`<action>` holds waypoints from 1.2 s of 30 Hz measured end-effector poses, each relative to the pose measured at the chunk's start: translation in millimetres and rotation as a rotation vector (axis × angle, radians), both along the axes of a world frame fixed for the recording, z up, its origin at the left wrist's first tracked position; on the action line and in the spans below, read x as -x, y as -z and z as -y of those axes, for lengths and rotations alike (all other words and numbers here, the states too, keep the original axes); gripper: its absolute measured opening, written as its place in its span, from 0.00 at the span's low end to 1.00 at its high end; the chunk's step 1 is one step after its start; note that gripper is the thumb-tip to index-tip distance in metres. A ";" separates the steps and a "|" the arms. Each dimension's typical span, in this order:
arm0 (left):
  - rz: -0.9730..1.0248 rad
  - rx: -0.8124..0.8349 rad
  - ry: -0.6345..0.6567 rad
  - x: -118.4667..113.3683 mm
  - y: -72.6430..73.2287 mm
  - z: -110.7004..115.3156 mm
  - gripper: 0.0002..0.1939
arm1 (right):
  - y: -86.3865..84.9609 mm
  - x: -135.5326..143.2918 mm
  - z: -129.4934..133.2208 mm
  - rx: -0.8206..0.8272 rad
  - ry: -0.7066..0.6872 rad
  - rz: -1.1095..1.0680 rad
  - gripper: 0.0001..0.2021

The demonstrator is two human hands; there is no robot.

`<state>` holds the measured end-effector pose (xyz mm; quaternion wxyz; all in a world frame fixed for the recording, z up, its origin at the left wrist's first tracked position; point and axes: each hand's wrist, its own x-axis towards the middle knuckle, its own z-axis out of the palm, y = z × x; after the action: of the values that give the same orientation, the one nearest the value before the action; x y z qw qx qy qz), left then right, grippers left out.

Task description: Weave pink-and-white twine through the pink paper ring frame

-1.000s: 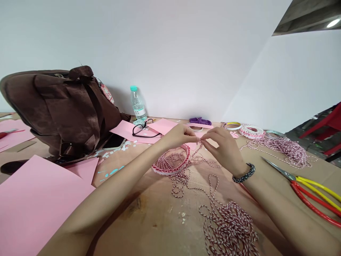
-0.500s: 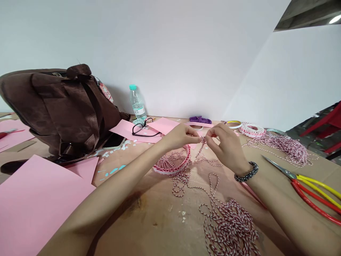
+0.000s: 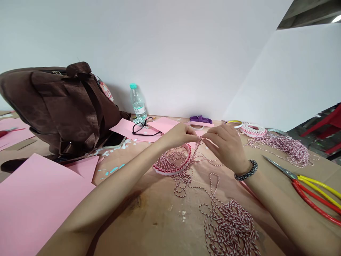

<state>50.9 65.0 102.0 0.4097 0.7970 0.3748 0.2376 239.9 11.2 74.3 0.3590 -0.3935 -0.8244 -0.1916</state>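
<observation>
Both my hands meet above the middle of the table on a strand of red-and-white twisted cord (image 3: 197, 145). My left hand (image 3: 181, 136) pinches the cord between thumb and fingers. From the other side, the thumb and fingertips of my right hand (image 3: 225, 146) close on the same bit of cord; a dark beaded bracelet (image 3: 246, 170) circles that wrist. Just below stands a ring (image 3: 183, 165) with a white rim and looped pink-red cord along it, cord strands lying inside. A large tangled heap of cord (image 3: 231, 227) lies nearer to me, joined by loose loops.
Scissors (image 3: 293, 175) with red and yellow handles lie at right, near another cord pile (image 3: 290, 147) and a wrapped ring (image 3: 252, 130). At left are pink paper (image 3: 45, 209), a brown backpack (image 3: 61, 110), a phone (image 3: 114, 139), glasses (image 3: 146, 133) and a water bottle (image 3: 137, 103).
My right hand has moved slightly left, its fingertips now against my left fingers. The hanging cord has shifted left with them, and the right fingers look straighter.
</observation>
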 end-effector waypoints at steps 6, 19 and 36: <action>-0.008 0.037 0.066 -2.8 0.6 3.4 0.12 | -0.2 -3.8 0.9 -0.021 -0.001 0.214 0.11; -0.002 0.026 0.006 0.6 -2.1 -0.3 0.10 | 5.5 1.0 -7.4 0.543 0.003 -0.570 0.05; 0.018 -0.021 -0.008 3.8 -4.0 -3.6 0.08 | 10.5 9.7 -10.0 1.179 -0.364 -1.315 0.11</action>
<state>47.1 68.6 106.0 0.4036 0.7976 0.3720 0.2502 230.3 21.3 63.9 0.5228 -0.4072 -0.4667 0.5857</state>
